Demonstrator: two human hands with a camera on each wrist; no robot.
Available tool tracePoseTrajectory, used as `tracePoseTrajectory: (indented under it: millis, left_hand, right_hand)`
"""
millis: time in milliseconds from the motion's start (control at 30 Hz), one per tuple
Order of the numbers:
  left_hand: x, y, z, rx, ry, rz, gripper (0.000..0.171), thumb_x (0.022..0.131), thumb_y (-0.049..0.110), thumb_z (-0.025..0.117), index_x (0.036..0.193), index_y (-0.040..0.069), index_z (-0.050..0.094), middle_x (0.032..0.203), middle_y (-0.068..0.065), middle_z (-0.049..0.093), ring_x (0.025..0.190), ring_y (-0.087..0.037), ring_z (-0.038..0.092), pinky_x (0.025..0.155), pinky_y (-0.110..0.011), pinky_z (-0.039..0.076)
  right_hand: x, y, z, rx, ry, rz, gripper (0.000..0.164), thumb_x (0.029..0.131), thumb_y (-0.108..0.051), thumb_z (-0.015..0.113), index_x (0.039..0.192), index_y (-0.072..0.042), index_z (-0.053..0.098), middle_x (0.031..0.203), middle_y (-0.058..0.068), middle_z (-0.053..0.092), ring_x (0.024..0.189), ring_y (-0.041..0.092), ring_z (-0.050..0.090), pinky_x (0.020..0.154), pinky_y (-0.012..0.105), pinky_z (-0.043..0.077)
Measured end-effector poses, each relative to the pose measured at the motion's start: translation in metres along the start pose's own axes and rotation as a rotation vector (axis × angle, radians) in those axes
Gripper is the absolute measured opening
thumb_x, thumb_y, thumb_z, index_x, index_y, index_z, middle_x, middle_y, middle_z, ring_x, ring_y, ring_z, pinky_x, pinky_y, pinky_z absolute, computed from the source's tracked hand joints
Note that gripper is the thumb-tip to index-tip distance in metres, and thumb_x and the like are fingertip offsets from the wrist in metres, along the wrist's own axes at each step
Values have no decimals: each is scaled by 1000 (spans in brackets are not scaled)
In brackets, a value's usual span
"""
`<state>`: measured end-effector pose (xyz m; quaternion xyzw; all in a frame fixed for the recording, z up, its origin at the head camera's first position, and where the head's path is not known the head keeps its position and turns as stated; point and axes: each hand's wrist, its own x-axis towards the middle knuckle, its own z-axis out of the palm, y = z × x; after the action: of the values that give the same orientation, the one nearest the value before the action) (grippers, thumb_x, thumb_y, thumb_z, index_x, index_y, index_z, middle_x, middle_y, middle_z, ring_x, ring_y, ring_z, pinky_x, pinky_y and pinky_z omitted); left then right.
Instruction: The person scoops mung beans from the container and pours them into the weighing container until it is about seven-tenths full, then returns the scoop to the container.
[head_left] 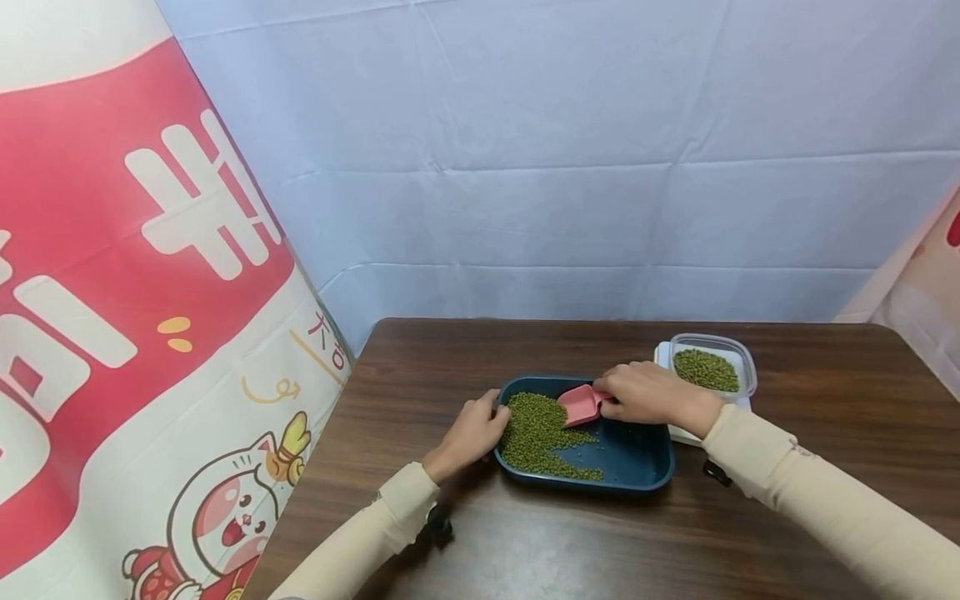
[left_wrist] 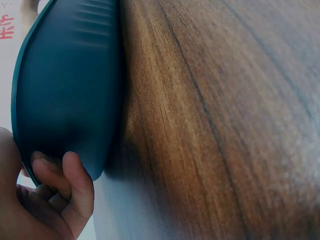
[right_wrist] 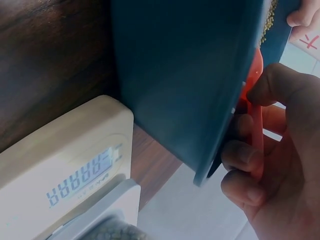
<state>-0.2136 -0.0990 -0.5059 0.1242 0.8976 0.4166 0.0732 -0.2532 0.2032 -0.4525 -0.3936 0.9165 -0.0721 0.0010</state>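
A dark blue tray [head_left: 633,467] holds green mung beans [head_left: 528,437], heaped mostly toward its left side. My left hand [head_left: 471,431] grips the tray's left end; in the left wrist view its curled fingers [left_wrist: 75,185] lie against the outer wall. Over the tray, my right hand [head_left: 645,393] holds a pink scoop [head_left: 577,403] by its handle, with the scoop's front edge at the beans. The right wrist view shows the fingers wrapped round the scoop handle [right_wrist: 256,132]. How much the scoop contains is hard to tell.
Right of the tray, a white kitchen scale [head_left: 686,437] bears a clear plastic container [head_left: 748,375] with more mung beans [head_left: 705,370]. The scale's display [right_wrist: 80,177] is lit, its digits unclear. Everything stands on a brown wooden table [head_left: 832,400], with cloth hangings behind and left.
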Motion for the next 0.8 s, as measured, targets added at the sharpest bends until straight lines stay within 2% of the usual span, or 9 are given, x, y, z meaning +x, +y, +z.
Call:
tracePoseTrajectory:
  millis: [333,800]
  left_hand:
    - [1,-1,1,13,3,-6,51,103,29,38,148,5,36,52,-6,55,33,-20,52,32,-32,49]
    - [2,0,1,16,6,-6,51,103,29,38,148,5,36,54,-7,58,32,-19,52,31,-33,49]
  right_hand:
    - [9,-7,0,-6,-15,-45,6,86,-22,63,80,-22,60,60,-8,39,50,9,27,48,25,19]
    - [19,-13,0,-6,-17,-99,18,82,-20,63,70,-26,51,62,-9,39,52,8,30,48,24,22]
